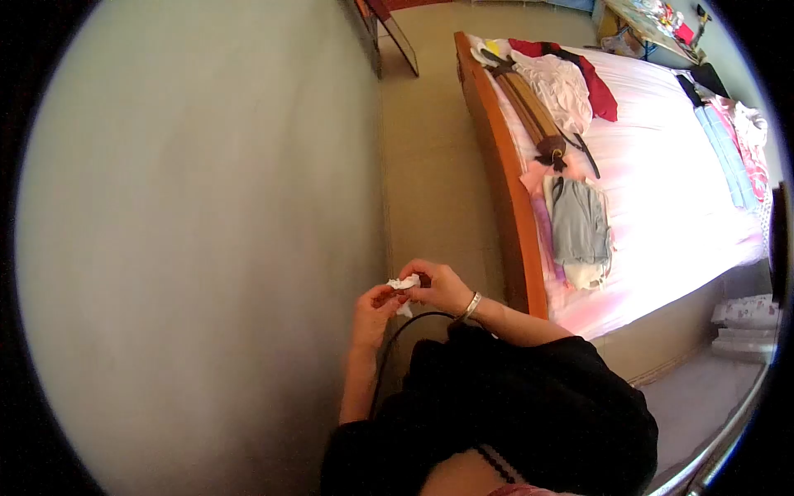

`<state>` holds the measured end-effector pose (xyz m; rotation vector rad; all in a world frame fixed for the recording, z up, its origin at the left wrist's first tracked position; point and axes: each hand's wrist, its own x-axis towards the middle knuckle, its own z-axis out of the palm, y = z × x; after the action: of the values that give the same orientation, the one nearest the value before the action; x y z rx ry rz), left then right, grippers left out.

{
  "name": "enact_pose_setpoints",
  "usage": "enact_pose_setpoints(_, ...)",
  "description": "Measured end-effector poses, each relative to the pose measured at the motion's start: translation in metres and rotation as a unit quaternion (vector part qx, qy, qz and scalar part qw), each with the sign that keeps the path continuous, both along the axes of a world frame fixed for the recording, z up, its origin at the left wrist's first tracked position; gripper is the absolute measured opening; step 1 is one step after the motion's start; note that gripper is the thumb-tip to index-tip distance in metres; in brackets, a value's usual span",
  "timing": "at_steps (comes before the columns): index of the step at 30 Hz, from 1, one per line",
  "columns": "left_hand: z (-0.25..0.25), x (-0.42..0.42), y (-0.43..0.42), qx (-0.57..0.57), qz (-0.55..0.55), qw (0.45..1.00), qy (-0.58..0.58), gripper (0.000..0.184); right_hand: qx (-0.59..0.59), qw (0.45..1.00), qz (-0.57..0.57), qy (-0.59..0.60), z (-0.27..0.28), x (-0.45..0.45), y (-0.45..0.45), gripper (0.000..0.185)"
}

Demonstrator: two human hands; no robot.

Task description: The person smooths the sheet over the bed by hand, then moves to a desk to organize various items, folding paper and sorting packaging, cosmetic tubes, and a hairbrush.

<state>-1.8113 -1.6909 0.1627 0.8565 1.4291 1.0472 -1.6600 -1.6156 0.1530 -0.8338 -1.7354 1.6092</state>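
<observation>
A small crumpled white piece (pixel 404 283), which looks like tissue, is pinched between my two hands in front of my body. My left hand (pixel 374 314) has its fingertips closed on its left side. My right hand (pixel 441 288), with a bracelet (pixel 471 305) at the wrist, grips it from the right with bent fingers. A loose white end (pixel 404 310) hangs below the fingers. Just under the hands, a black cable (pixel 405 326) curves past my left forearm.
A plain wall (pixel 207 215) rises close on my left. To the right stands a bed with a wooden side board (pixel 504 182); folded grey clothing (pixel 579 221) and a striped brown roll (pixel 529 109) lie on it. A narrow floor strip (pixel 426 165) runs between them.
</observation>
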Motion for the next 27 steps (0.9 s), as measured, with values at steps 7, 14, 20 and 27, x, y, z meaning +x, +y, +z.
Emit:
enact_pose_setpoints(7, -0.014, -0.06, 0.118, -0.037, -0.005, 0.997, -0.066, 0.013, -0.123, 0.99, -0.064, 0.021, -0.007, -0.036, 0.117, 0.02)
enact_pose_setpoints(14, -0.015, -0.105, 0.301, 0.003, -0.054, 0.995, -0.08, 0.009, -0.161, 0.978, -0.123, 0.041, 0.011, -0.063, 0.267, 0.018)
enact_pose_setpoints(20, -0.026, -0.102, 0.471, 0.037, -0.169, 0.972, -0.157, 0.008, -0.122, 0.892, -0.399, 0.173, -0.02, -0.014, 0.384, 0.013)
enact_pose_setpoints(27, -0.038, -0.098, 0.665, 0.068, -0.189, 0.964, -0.176, 0.017, -0.156, 0.879, -0.44, 0.099, -0.034, 0.065, 0.539, 0.014)
